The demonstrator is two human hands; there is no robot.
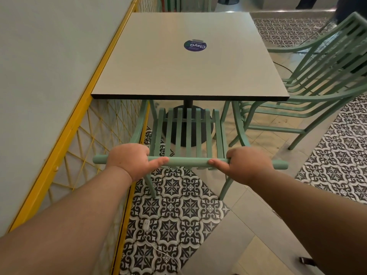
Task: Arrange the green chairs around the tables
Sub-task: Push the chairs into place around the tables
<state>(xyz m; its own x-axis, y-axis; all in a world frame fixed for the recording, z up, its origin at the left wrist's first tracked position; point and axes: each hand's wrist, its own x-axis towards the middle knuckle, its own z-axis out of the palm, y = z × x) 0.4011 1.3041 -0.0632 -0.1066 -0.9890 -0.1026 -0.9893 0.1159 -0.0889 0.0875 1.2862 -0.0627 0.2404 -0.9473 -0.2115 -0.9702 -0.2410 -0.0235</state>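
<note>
Left hand (129, 159): clenched round the top rail (188, 162) of the green armchair (187, 132), fingers wrapped over, thumb lying along the rail. Right hand (246, 163): same grip, further right on the rail. The even two-handed hold likely keeps the chair square while steering.

Armchair: at the near edge of the worktop (178, 76), back toward the person, seat front tucked under the edge, centred on the black pedestal column (188, 105). Whether its legs bear on the patterned tiles cannot be told.

Left armrest is close to the yellow lattice panel (89, 139), so sideways room is tight. A second green armchair (317, 76) stands by the worktop's right edge, angled.
</note>
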